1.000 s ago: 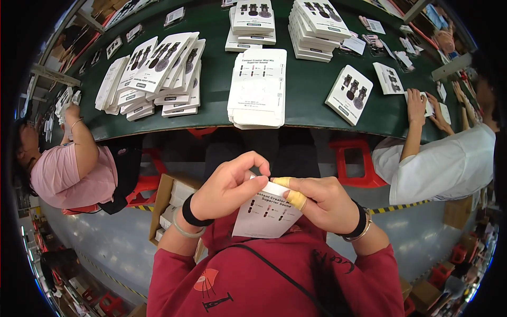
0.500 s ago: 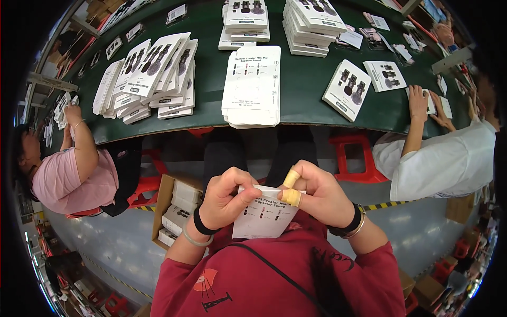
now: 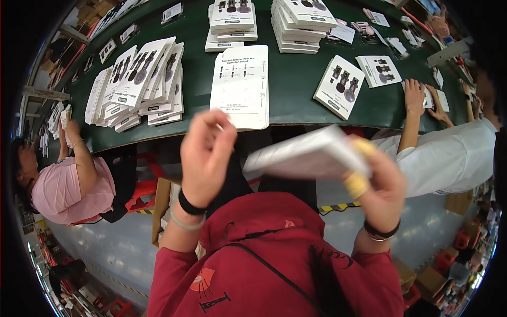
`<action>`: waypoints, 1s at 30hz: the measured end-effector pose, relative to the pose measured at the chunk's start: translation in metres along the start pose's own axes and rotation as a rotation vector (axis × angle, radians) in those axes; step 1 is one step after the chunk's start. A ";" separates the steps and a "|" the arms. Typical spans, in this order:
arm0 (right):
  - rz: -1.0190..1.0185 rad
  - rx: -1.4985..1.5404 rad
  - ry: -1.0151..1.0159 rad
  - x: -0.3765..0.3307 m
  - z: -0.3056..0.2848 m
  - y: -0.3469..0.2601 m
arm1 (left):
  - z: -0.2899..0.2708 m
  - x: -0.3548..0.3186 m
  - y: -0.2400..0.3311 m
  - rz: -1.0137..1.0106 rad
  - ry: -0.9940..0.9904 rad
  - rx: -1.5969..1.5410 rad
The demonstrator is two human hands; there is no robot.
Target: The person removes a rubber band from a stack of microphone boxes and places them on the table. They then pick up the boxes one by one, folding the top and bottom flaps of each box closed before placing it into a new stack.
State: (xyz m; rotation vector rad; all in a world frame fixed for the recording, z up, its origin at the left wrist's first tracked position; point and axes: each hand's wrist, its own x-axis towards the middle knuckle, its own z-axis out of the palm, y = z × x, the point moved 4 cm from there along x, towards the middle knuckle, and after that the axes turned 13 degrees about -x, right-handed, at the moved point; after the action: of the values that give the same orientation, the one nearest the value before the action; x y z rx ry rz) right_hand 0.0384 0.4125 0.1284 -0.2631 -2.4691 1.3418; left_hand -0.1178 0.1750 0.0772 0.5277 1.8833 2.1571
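Observation:
A white box (image 3: 309, 156), blurred by motion, is held tilted above my lap. My right hand (image 3: 383, 182), with yellow tape on its thumb and a finger, grips the box's right end. My left hand (image 3: 205, 158) is raised in front of the table edge, fingers loosely curled and thumb apart, with nothing visible in it. Its fingertips overlap the lower left corner of a stack of flat white cartons (image 3: 240, 79) printed with small microphone pictures. Whether they touch that stack I cannot tell.
Finished-looking boxes lie piled at left (image 3: 140, 79) and stand in stacks at the back (image 3: 301, 26). Two boxes (image 3: 340, 87) lie at right on the green table (image 3: 290, 90). Co-workers sit on both sides, a pink sleeve (image 3: 74, 179) and a white sleeve (image 3: 438, 158). A cardboard carton (image 3: 161, 211) stands on the floor.
Both hands have moved up and apart from near my chest. The right hand has carried the box up and right, tilting it; the left has let go and moved toward the flat stack.

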 end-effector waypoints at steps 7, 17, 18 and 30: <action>-0.227 -0.454 0.564 0.059 -0.002 0.104 | -0.031 0.084 -0.042 0.271 0.093 0.888; -0.232 -0.833 0.301 0.062 0.036 0.129 | -0.045 0.106 -0.060 0.002 -0.002 0.660; -0.234 -0.831 0.302 0.063 0.035 0.123 | -0.046 0.107 -0.060 0.003 0.000 0.662; -0.436 -0.457 0.199 0.073 0.065 0.020 | -0.055 0.106 -0.049 0.183 0.235 0.360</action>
State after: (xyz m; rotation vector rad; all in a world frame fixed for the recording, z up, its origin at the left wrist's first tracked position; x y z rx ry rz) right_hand -0.0528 0.3955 0.0922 0.0423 -2.4409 0.5459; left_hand -0.2400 0.1747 0.0350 0.5503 2.4652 2.0698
